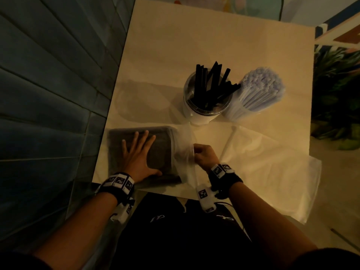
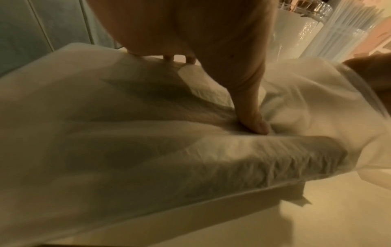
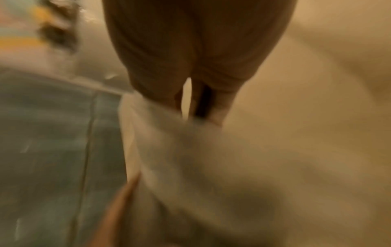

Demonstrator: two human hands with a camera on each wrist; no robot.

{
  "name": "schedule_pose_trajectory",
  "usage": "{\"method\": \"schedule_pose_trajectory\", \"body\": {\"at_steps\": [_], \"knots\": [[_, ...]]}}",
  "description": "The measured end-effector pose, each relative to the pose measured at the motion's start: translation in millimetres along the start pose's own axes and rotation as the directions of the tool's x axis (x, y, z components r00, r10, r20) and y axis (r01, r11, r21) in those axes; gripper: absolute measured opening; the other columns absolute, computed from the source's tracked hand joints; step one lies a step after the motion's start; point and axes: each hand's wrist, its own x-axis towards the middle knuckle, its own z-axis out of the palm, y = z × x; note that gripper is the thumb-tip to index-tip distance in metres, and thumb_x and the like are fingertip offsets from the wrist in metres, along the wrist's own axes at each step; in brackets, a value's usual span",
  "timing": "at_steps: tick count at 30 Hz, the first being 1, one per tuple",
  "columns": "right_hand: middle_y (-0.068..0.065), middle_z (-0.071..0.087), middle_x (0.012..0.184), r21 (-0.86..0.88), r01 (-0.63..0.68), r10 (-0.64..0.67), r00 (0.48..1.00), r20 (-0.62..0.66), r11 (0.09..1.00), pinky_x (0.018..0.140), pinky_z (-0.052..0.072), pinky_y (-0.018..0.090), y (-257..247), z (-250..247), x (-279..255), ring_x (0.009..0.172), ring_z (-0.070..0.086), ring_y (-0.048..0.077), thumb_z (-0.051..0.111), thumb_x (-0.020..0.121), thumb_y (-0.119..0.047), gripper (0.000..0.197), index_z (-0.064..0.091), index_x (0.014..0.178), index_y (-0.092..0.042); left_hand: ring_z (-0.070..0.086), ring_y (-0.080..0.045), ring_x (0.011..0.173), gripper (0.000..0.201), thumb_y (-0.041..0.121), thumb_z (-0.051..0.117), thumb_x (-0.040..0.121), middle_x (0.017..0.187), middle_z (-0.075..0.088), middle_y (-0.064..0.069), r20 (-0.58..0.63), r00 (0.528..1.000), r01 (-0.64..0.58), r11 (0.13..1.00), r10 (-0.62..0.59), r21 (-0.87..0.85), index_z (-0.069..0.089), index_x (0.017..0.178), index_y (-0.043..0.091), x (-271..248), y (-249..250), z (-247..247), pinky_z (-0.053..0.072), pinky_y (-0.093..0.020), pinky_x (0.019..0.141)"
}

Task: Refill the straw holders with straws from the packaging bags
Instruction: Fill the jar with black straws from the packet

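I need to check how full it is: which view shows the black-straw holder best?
The head view: the black-straw holder shows whole, only partly filled. The left wrist view catches just its white side at the top edge; the right wrist view is too blurred.

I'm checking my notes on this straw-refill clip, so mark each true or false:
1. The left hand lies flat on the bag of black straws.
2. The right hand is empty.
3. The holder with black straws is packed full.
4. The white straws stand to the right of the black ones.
1. True. The left hand presses flat, fingers spread, on the bag of black straws.
2. False. The right hand pinches the bag's clear open end.
3. False. The black straw holder holds only a loose few, leaning apart.
4. True. The white straws stand right beside it, densely packed.
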Motion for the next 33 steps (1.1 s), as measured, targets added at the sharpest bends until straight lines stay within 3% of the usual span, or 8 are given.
{"method": "schedule_pose_trajectory", "body": {"at_steps": [2,5,9,15,20,25,29,33], "knots": [[0.003,0.072,0.104,-0.237,0.065,-0.047,0.996,0.081,0.969,0.075,0.054,0.022,-5.8,1.6,3.9,0.090,0.067,0.016,0.071,0.083,-0.007,0.031,0.071,0.112,-0.018,-0.022,-0.020,0.149,0.134,0.077,0.075,0.053,0.162,-0.021,0.011,-0.001,1.000,-0.001,1.000,0.001,-0.002,-0.005,0.154,0.038,-0.7,1.0,-0.7,-0.010,-0.064,0.115],[0.000,0.069,0.108,-0.401,0.121,-0.072,0.988,0.136,0.908,0.086,0.054,0.033,-18.2,23.6,10.7,0.098,0.064,0.018,0.068,0.084,-0.012,0.033,0.067,0.115,-0.024,-0.022,-0.021,0.149,0.133,0.074,0.076,0.054,0.162,-0.021,0.010,-0.009,1.000,0.003,1.000,-0.003,-0.007,-0.003,0.154,0.037,-0.4,3.3,-1.2,-0.011,-0.064,0.115],[0.011,0.072,0.099,-0.364,0.104,-0.099,0.995,0.033,0.926,0.079,0.051,0.037,-21.7,35.3,15.1,0.092,0.065,0.025,0.057,0.089,-0.008,0.018,0.072,0.099,-0.008,-0.023,-0.021,0.148,0.134,0.075,0.076,0.054,0.161,-0.022,0.010,-0.008,1.000,0.007,1.000,-0.007,0.001,-0.005,0.154,0.038,0.5,2.5,-1.2,-0.011,-0.064,0.115],[0.014,0.071,0.097,-0.284,0.029,-0.004,0.996,0.089,0.958,0.075,0.050,0.037,-9.6,20.6,12.4,0.086,0.064,0.024,0.065,0.091,-0.016,0.020,0.073,0.098,0.001,-0.022,-0.019,0.149,0.134,0.077,0.074,0.052,0.162,-0.020,0.012,-0.010,1.000,-0.009,1.000,0.009,0.008,-0.004,0.154,0.040,-0.7,4.4,4.0,-0.011,-0.063,0.115],[0.015,0.070,0.085,0.075,-0.107,0.104,0.993,0.047,0.991,0.065,0.058,0.028,7.4,-7.2,2.2,0.073,0.065,0.021,0.072,0.084,-0.002,0.020,0.072,0.104,0.001,-0.020,-0.019,0.149,0.135,0.075,0.076,0.051,0.162,-0.018,0.011,-0.014,1.000,-0.018,1.000,0.018,-0.014,-0.003,0.154,0.040,-0.4,5.8,3.9,-0.010,-0.064,0.115],[0.021,0.071,0.098,0.651,-0.183,0.219,0.975,0.026,0.737,0.075,0.059,0.035,21.3,-29.9,-14.8,0.084,0.071,0.032,0.073,0.084,-0.006,0.028,0.065,0.110,0.001,-0.021,-0.020,0.149,0.135,0.076,0.076,0.051,0.162,-0.019,0.012,-0.020,0.999,-0.031,0.999,0.031,-0.009,-0.003,0.154,0.040,-0.5,5.8,3.1,-0.010,-0.064,0.115],[0.023,0.069,0.115,0.743,-0.275,0.281,0.952,0.121,0.610,0.090,0.057,0.038,38.5,-18.9,-28.1,0.102,0.069,0.031,0.068,0.088,-0.008,0.028,0.066,0.113,0.005,-0.021,-0.019,0.149,0.135,0.077,0.076,0.050,0.162,-0.019,0.012,-0.026,0.999,-0.028,1.000,0.028,-0.011,-0.002,0.154,0.039,0.3,5.4,3.5,-0.010,-0.065,0.115],[0.016,0.073,0.106,0.686,-0.288,0.319,0.944,0.085,0.668,0.082,0.058,0.041,36.7,15.9,-32.3,0.096,0.070,0.031,0.069,0.088,-0.010,0.019,0.071,0.106,-0.002,-0.023,-0.020,0.148,0.135,0.078,0.074,0.050,0.162,-0.021,0.012,-0.016,1.000,-0.022,1.000,0.022,0.014,-0.004,0.154,0.040,-0.1,5.6,3.7,-0.010,-0.065,0.115]]}}
